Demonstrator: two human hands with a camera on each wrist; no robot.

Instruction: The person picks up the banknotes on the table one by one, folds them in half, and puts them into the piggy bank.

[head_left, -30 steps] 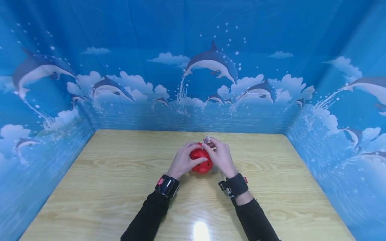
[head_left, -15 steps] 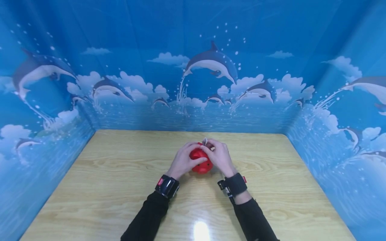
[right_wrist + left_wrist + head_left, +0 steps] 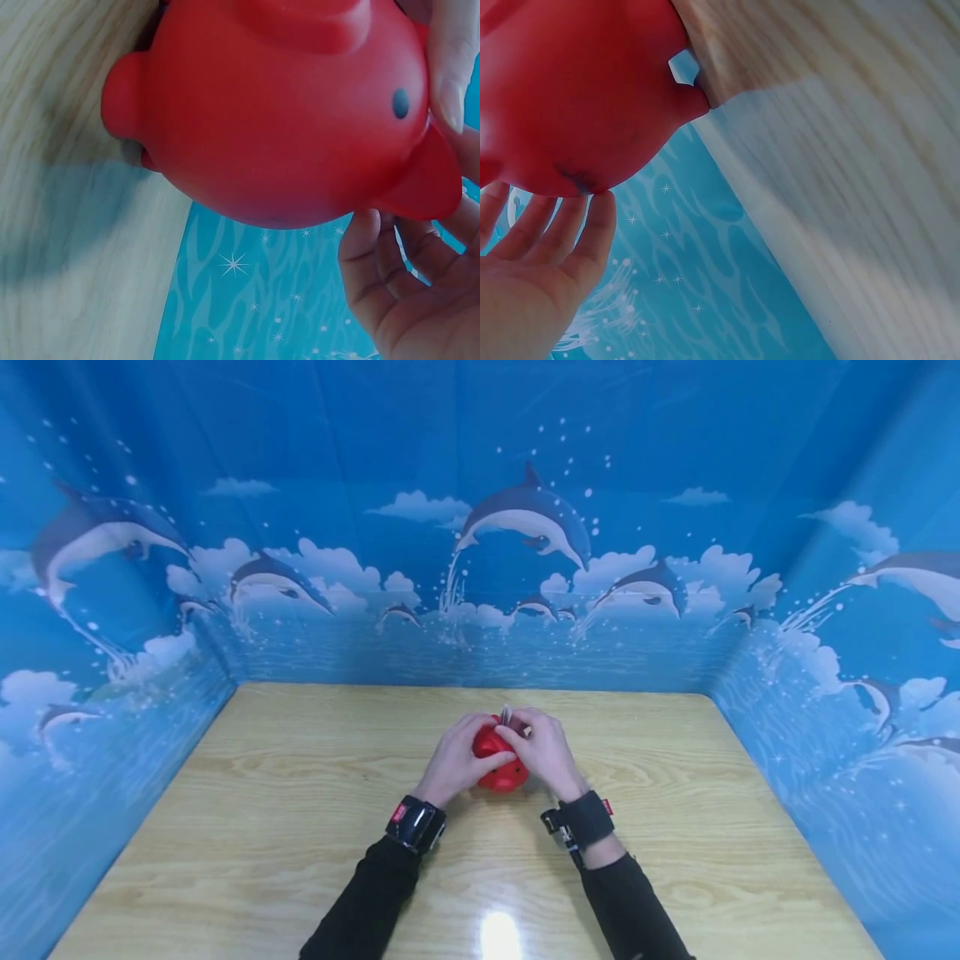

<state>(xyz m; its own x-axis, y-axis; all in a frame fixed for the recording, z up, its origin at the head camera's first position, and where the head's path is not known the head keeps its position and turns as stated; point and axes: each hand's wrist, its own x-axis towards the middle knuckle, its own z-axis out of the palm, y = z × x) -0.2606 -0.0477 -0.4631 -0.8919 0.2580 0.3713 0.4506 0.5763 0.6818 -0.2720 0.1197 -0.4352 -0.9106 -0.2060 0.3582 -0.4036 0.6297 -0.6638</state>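
A red piggy bank (image 3: 502, 779) stands on the table between both hands, snout toward me. My left hand (image 3: 456, 760) holds it from the left, thumb across its front and fingers over its top. In the left wrist view, several fingertips (image 3: 601, 214) touch the round red body (image 3: 577, 97). My right hand (image 3: 546, 750) pinches a small, pale, folded slip (image 3: 506, 714) that pokes up at the top of the bank. The slip's lower end is hidden. In the right wrist view, the right hand (image 3: 420, 289) has fingers near the pig's ear (image 3: 431, 180).
The wood-grain table (image 3: 285, 827) surrounds the bank, its far edge a short way behind the hands. A blue dolphin-print curtain (image 3: 360, 647) rises behind and at both sides. Black wrist straps with cameras sit on both wrists.
The right hand has shifted slightly left and down toward the bank's top. Less of the folded slip stands out above the fingers. The left hand and bank stay in place.
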